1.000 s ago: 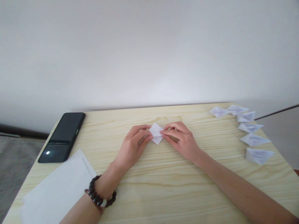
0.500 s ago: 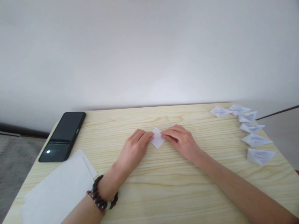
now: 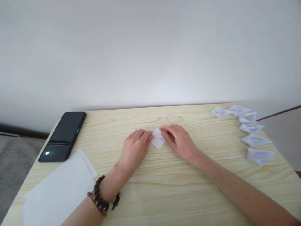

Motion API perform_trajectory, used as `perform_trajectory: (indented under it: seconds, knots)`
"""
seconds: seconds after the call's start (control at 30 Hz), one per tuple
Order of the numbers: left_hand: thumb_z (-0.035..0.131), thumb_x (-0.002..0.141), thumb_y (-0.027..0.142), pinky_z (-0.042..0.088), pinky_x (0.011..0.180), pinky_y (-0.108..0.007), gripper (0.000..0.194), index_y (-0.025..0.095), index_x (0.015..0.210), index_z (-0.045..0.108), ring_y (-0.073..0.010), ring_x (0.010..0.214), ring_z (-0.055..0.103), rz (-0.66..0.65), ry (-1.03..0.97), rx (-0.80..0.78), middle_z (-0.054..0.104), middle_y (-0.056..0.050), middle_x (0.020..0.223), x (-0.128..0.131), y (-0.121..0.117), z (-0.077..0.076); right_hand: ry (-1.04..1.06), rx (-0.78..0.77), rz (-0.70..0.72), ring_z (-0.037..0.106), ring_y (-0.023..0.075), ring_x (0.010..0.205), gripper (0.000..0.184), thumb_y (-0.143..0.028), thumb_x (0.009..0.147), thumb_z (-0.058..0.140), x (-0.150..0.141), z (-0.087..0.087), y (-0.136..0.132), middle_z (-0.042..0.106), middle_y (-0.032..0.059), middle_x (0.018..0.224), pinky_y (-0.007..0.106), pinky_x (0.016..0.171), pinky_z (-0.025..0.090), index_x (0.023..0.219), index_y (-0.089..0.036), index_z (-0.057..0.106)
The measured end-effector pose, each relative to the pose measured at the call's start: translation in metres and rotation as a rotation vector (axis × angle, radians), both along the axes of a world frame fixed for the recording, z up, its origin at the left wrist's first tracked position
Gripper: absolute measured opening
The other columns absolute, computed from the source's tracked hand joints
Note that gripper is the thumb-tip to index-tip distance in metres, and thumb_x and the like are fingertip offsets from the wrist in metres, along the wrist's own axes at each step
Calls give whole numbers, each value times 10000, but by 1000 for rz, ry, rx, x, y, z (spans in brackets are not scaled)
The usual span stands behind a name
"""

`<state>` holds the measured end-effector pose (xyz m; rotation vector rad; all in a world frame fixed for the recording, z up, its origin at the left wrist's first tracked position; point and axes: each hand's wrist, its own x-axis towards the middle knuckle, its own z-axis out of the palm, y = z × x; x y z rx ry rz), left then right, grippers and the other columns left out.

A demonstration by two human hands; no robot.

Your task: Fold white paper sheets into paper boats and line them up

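A small folded piece of white paper point(image 3: 158, 142), diamond-shaped with a crease across it, is between my hands at the middle of the table. My left hand point(image 3: 137, 146) pinches its left corner between thumb and fingers; a dark beaded bracelet point(image 3: 100, 194) circles that wrist. At the right corner, my right hand point(image 3: 180, 139) grips the paper, the thumb on its face and the index finger by the upper right edge. The fingertips cover both side corners.
Several folded paper boats point(image 3: 256, 140) line the right edge of the wooden table point(image 3: 164, 194). A black phone point(image 3: 63, 135) lies at the left, with white paper sheets point(image 3: 61, 188) in front of it. Behind the table rises a white wall point(image 3: 150, 53).
My right index finger has moved up along the paper's upper right edge, and the thumb now lies at the right corner. My left hand keeps its pinch. The view has shifted slightly.
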<state>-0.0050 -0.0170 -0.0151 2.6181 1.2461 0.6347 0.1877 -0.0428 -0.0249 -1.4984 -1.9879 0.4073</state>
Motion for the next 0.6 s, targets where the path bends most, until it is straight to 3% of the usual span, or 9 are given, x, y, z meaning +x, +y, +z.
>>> perform_trajectory:
  seconds: [0.43,0.6]
  knots:
    - [544,909,278,447,627,-276,143,200,856,652,-194,810,582,138,52,59,678,-16,811,2,-1,3,-7,-6,-25,603,192,830,124,-202,910,525,-3,2,1,643,56,872,326,767,464,975,-160,621]
    - [528,913,214,466,719,-292,134,204,958,654,-184,834,571,38,46,42,657,-30,894,1,3,0,-44,38,-22,599,194,882,123,-185,923,503,-4,0,-3,621,67,968,332,783,458,987,-169,607]
